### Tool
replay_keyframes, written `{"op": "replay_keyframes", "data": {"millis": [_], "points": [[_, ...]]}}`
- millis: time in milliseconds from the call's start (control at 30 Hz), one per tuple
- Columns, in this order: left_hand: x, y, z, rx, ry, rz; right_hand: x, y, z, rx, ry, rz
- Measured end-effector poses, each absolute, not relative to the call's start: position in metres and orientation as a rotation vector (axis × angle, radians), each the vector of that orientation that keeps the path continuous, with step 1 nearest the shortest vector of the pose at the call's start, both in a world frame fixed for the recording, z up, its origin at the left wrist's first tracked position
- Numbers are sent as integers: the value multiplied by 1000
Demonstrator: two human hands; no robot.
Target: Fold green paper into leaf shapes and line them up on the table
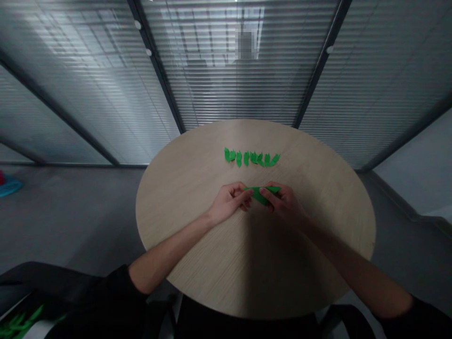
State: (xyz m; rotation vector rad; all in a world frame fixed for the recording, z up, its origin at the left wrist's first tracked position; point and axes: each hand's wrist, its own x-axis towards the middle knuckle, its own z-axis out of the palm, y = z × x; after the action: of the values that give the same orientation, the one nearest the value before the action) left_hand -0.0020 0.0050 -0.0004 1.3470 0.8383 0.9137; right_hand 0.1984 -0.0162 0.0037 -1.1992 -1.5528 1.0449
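Between my two hands is a piece of green folded paper, held above the middle of the table. My left hand pinches its left end between thumb and fingers. Around the right part, my right hand is closed, with the thumb lying on the near face. Part of the paper is covered by the fingers. Beyond the hands, several small green leaf-shaped pieces lie in a row on the tabletop, apart from both hands.
The round wooden table stands before a glass wall with blinds. More green pieces show at the lower left, beside a black chair. A blue object sits on the floor at far left.
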Motion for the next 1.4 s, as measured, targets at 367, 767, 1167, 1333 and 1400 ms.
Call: {"op": "replay_keyframes", "data": {"millis": [367, 767, 1167, 1333, 1400], "points": [[3, 2, -1, 1370, 795, 759, 194, -17, 2, -1192, -1511, 1052], [9, -2, -4, 1465, 772, 651, 189, -19, 2, -1125, -1469, 1139], [9, -4, -5, 1448, 780, 653, 189, -19, 1, -1173, -1488, 1049], [5, 1, -5, 1475, 821, 727, 191, -18, 3, -1196, -1508, 1024], [5, 1, -6, 1455, 809, 737, 192, -18, 3, -1200, -1514, 1036]]}}
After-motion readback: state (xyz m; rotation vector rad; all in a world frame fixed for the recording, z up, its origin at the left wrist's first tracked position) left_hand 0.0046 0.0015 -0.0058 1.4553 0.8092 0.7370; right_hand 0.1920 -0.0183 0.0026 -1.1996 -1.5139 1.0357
